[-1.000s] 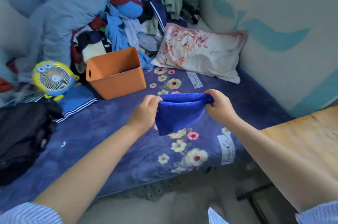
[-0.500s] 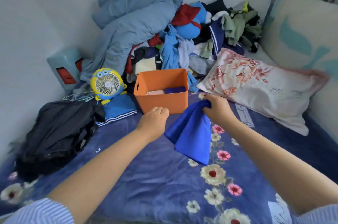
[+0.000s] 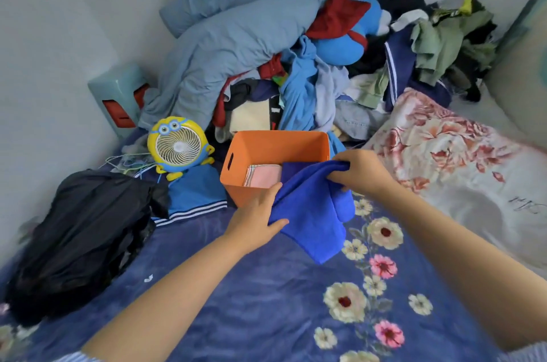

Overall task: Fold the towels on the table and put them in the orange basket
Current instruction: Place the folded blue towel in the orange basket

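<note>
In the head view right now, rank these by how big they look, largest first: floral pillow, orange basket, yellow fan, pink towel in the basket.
1. Floral pillow
2. Orange basket
3. Yellow fan
4. Pink towel, partly hidden by the basket wall, so its full size is unsure.

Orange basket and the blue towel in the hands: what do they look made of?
Orange basket: likely rigid moulded plastic, smooth and matte, judging by its straight thin walls and the cut-out handle slot. Blue towel: soft, fuzzy cloth, possibly microfibre or terry; it drapes limply and bunches where the right hand grips it, while the left hand holds its lower edge.
</note>
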Available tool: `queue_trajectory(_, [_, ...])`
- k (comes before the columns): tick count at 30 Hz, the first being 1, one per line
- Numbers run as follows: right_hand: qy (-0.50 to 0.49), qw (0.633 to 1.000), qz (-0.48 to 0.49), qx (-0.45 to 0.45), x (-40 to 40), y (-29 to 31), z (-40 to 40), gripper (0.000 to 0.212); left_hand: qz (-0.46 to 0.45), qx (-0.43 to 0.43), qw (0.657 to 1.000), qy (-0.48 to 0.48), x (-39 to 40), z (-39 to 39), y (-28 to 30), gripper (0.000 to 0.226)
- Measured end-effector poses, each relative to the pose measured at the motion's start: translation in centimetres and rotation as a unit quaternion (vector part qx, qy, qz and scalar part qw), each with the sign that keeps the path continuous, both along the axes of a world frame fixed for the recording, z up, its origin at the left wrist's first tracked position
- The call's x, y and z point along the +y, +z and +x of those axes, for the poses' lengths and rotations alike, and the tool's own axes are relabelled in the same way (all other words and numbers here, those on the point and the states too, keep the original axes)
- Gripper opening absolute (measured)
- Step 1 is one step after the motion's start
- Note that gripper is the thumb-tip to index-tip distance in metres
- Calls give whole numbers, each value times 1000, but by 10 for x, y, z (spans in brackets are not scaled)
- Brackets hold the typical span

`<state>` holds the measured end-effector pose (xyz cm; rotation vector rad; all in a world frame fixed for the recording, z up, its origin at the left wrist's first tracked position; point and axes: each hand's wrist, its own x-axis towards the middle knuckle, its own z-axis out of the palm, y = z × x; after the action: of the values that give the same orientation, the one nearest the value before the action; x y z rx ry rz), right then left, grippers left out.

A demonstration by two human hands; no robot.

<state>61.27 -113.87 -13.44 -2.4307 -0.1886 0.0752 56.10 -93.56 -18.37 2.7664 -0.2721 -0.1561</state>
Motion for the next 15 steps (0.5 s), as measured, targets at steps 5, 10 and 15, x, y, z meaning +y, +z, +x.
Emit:
queue_trajectory(5, [8,1000,15,22,21,-10,52,8,54,-24,998,-1,21,55,-6,46])
queue_trajectory(10, [2,999,16,44,48,-23,102,18,60,-13,998,-9,64,121,-3,37])
queue_trajectory(15, [-28,998,-11,51,82,-46,156,15,-23,23,999,-14,110,197,-6,27])
